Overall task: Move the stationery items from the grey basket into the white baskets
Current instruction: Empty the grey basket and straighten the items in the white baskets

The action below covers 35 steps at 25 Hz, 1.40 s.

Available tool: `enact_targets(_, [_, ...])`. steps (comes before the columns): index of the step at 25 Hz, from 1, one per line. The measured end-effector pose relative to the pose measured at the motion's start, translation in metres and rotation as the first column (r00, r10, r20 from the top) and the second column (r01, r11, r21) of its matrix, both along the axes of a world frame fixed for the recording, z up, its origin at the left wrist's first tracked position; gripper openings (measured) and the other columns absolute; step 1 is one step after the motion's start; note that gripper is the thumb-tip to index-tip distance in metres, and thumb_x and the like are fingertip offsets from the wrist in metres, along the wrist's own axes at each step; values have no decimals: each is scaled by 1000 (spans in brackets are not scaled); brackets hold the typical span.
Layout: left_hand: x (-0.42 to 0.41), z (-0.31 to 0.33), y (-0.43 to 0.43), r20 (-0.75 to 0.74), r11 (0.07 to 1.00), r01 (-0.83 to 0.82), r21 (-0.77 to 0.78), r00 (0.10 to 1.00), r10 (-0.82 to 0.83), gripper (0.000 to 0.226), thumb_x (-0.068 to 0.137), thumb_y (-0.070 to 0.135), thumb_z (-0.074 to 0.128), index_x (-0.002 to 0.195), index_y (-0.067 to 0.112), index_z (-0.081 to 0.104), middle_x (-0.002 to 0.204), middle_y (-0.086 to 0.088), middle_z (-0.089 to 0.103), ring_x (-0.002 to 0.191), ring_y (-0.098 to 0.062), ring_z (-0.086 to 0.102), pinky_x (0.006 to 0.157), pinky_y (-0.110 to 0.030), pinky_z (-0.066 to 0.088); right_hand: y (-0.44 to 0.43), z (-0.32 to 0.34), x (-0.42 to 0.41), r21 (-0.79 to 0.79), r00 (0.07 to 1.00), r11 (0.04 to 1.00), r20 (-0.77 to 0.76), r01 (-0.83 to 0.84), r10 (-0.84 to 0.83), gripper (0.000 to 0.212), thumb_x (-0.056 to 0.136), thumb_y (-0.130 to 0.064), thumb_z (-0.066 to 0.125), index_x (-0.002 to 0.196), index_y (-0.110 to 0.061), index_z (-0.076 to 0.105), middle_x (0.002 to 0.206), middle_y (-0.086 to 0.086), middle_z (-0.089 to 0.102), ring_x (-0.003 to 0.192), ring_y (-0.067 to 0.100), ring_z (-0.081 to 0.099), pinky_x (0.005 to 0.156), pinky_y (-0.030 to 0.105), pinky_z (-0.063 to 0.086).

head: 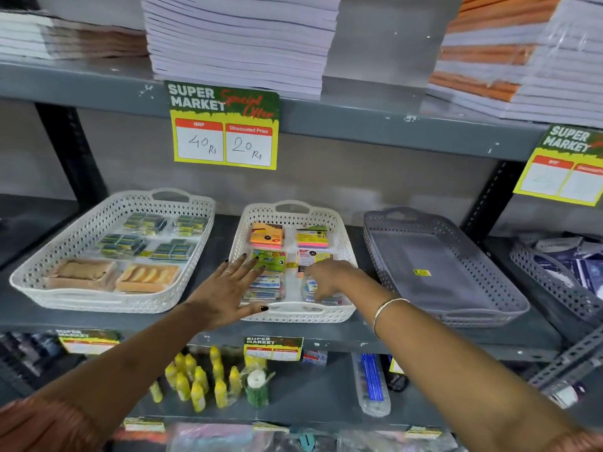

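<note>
The grey basket (385, 243) stands at the right of the shelf and holds nothing but a small yellow sticker (422, 272). A white basket (342, 230) in the middle holds sticky-note pads (267, 235) and small packets (265, 285). My left hand (233, 288) hovers flat, fingers spread, over that basket's front left part. My right hand (326, 277) reaches into its front right part with fingers curled on a clear packet (311, 287). A larger white basket (39, 256) at the left holds eraser packs (122, 244) and tan items (80, 272).
Stacks of notebooks (241, 40) fill the shelf above, with a yellow price sign (225, 125) hanging from its edge. Another grey basket (554, 282) with packets sits far right. Yellow glue bottles (195, 380) and pens (372, 376) lie on the shelf below.
</note>
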<state>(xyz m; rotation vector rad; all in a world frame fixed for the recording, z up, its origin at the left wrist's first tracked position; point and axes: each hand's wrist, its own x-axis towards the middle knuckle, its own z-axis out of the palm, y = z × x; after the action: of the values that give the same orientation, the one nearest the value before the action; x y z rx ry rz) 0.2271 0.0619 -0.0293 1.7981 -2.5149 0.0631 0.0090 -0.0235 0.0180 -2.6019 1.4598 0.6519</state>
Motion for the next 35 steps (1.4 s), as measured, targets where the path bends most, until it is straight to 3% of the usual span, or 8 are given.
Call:
enact_targets(5, [0,-1,0,6,1000,5,10,1000,-5,107,60,84,-17,146,23,-1,156,-2,-6,138,-15,-15,109,-34,-9,-5,-5,-3,101,1000,995,-10,2,-1,79,83,-22,71,149,-21,27,148,10,43,129,32,48,99,40,45])
enact_targets(12, [-1,5,-4,-59,998,32,61,998,-28,109,59,86,-15,146,22,0,156,-3,0,142,-15,-6,111,-34,-6,0,-9,-10,56,1000,998,25,15,-17,72,84,-21,65,147,-19,30,139,11,52,119,32,55,73,32,39])
enact_targets(14, [-4,14,-9,-153,995,5,95,988,9,105,66,87,0,146,19,0,156,-7,11,142,-18,8,114,-34,3,1,-9,-10,55,999,998,29,13,-15,72,85,-20,65,147,-20,28,140,10,50,120,32,54,71,30,38])
enact_targets(16, [-9,20,-18,-196,992,-58,110,977,79,89,81,71,37,146,17,10,150,-11,30,135,-27,31,110,-37,24,3,-9,-10,63,1000,998,17,-8,7,74,85,-15,65,148,-20,26,140,11,50,119,33,55,65,30,38])
enact_targets(20, [-23,21,-38,-40,962,-88,259,994,102,73,81,43,65,140,16,31,141,-9,44,124,-27,45,101,-36,39,4,-6,-10,56,1000,998,12,-15,15,77,84,-15,67,148,-21,26,143,12,48,121,33,54,77,34,43])
enact_targets(28, [-30,10,-52,-12,942,-102,320,994,112,53,79,29,69,123,12,45,125,-11,57,110,-29,55,93,-33,43,6,-5,-14,36,998,999,56,-40,37,72,84,-13,64,147,-19,29,141,13,49,123,33,52,90,36,47])
enact_targets(31, [-30,10,-52,-22,944,-101,315,993,114,52,79,28,69,123,12,45,125,-12,57,110,-30,55,91,-33,43,5,-7,-13,28,998,998,52,-49,47,68,85,-13,64,144,-16,33,136,15,53,119,33,54,81,35,45])
enact_targets(35, [-33,11,-49,-151,922,-108,372,973,175,50,87,20,63,130,9,40,134,-10,49,118,-28,50,81,-15,45,0,-11,-14,50,998,998,49,-30,27,71,84,-18,66,146,-15,30,138,14,51,120,33,53,85,34,46])
